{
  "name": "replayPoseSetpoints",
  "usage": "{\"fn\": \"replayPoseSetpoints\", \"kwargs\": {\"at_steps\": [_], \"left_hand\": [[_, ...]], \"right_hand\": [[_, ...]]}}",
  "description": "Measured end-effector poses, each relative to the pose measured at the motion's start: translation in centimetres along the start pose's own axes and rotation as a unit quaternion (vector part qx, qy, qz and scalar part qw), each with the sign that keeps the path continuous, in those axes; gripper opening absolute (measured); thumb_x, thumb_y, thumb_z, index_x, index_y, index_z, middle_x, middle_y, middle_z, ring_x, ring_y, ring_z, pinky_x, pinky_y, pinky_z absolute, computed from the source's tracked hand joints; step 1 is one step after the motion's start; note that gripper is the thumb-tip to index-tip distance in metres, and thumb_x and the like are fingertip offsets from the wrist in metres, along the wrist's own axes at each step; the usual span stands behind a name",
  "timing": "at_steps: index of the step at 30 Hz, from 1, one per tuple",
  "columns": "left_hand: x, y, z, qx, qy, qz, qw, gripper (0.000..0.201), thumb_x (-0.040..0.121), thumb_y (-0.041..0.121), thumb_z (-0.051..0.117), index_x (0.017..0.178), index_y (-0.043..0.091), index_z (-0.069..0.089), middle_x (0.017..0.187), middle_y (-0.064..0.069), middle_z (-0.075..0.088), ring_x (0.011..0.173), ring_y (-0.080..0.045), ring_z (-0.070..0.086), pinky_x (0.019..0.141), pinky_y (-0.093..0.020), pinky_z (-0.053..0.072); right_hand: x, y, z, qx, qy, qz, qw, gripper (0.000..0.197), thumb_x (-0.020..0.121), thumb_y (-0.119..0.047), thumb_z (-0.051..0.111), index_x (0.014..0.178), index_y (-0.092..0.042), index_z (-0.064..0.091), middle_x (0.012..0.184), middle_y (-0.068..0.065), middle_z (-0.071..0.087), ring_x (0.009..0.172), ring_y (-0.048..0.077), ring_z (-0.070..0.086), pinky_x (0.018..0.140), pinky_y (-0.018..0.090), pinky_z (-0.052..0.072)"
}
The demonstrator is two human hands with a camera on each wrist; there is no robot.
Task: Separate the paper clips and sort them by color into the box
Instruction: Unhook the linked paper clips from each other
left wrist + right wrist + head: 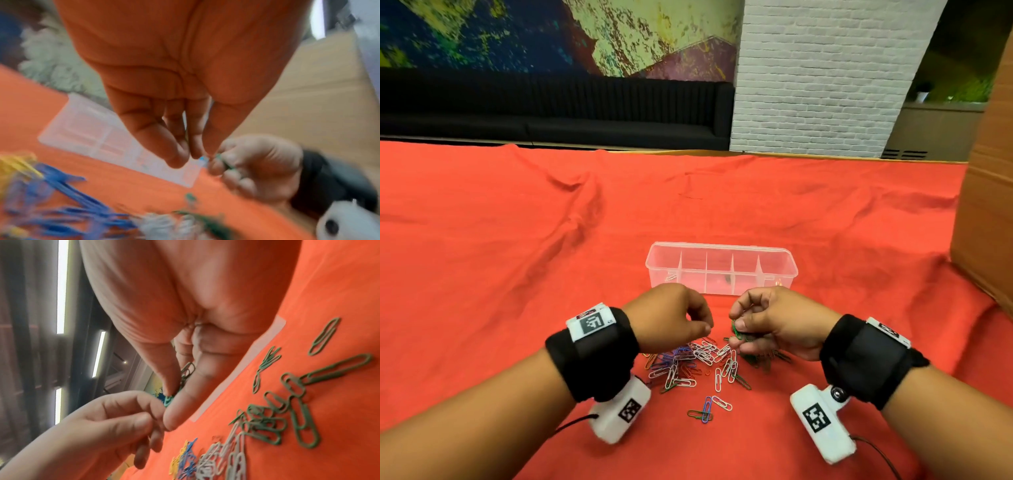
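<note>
A clear divided box (722,269) lies on the red cloth just beyond my hands; a few clips lie in its compartments. A mixed pile of paper clips (698,359), white, blue, green and orange, sits below my hands. My right hand (767,322) pinches a bunch of linked green paper clips (186,373) between thumb and forefinger, just above the pile. My left hand (678,318) hovers close beside it with fingertips (180,155) drawn together; I see no clip between them. In the blurred left wrist view the box (86,133) lies behind the fingers.
More green clips (298,418) lie loose on the cloth under my right hand, with white ones (226,459) beside them. A tall cardboard box (986,205) stands at the right edge. The red cloth (517,274) spreads wrinkled to the left and back.
</note>
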State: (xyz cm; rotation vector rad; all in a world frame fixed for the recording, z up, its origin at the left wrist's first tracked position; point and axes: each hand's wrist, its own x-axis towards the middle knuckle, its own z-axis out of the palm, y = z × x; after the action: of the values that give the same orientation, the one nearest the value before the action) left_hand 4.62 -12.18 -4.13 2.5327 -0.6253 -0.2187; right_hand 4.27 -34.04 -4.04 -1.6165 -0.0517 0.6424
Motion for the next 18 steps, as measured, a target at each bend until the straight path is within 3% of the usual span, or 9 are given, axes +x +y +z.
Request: {"fn": "replayPoseSetpoints", "kwargs": {"at_steps": [2, 4, 8, 11, 18], "left_hand": [[-0.3, 0.8, 0.2, -0.129, 0.011, -0.022, 0.991, 0.009, 0.085, 0.026, 0.07, 0.09, 0.019, 0.073, 0.073, 0.005, 0.071, 0.059, -0.001, 0.061, 0.063, -0.024, 0.054], [-0.4, 1.2, 0.5, -0.218, 0.006, -0.045, 0.975, 0.014, 0.084, 0.026, 0.074, 0.089, 0.014, 0.073, 0.071, -0.001, 0.07, 0.063, -0.01, 0.063, 0.062, -0.029, 0.057], [-0.2, 1.2, 1.5, -0.266, 0.039, -0.078, 0.96, 0.024, 0.075, 0.024, 0.082, 0.086, 0.007, 0.069, 0.066, -0.003, 0.068, 0.061, -0.017, 0.06, 0.064, -0.041, 0.057], [-0.4, 1.0, 1.7, -0.284, 0.042, -0.091, 0.954, 0.023, 0.075, 0.011, 0.082, 0.089, 0.003, 0.066, 0.07, -0.007, 0.064, 0.056, -0.018, 0.058, 0.059, -0.034, 0.054], [-0.9, -0.1, 1.0, -0.378, 0.015, -0.104, 0.92, 0.009, 0.085, -0.002, 0.069, 0.094, 0.001, 0.066, 0.066, -0.009, 0.065, 0.053, -0.011, 0.063, 0.05, -0.023, 0.052]], "right_hand": [[0.0, -0.1, 0.6, 0.018, -0.002, 0.004, 1.0, 0.014, 0.091, 0.008, 0.057, 0.101, -0.002, 0.057, 0.081, 0.014, 0.066, 0.081, 0.027, 0.073, 0.063, 0.029, 0.061], [0.2, -0.2, 1.0, 0.035, 0.002, 0.002, 0.999, 0.013, 0.092, 0.007, 0.056, 0.102, -0.002, 0.058, 0.087, 0.018, 0.068, 0.079, 0.026, 0.073, 0.062, 0.029, 0.061], [0.5, -0.5, 1.5, 0.075, 0.011, 0.014, 0.997, 0.012, 0.098, -0.002, 0.05, 0.098, -0.002, 0.062, 0.082, 0.017, 0.069, 0.07, 0.022, 0.071, 0.063, 0.03, 0.062], [0.0, -0.8, 1.5, 0.113, -0.012, 0.033, 0.993, 0.023, 0.101, -0.002, 0.039, 0.099, 0.001, 0.062, 0.088, 0.02, 0.069, 0.072, 0.024, 0.073, 0.069, 0.034, 0.062], [-0.4, -0.9, 1.1, 0.135, -0.049, 0.056, 0.988, 0.035, 0.088, 0.012, 0.032, 0.112, 0.005, 0.057, 0.118, 0.034, 0.064, 0.108, 0.04, 0.067, 0.086, 0.04, 0.057]]}}
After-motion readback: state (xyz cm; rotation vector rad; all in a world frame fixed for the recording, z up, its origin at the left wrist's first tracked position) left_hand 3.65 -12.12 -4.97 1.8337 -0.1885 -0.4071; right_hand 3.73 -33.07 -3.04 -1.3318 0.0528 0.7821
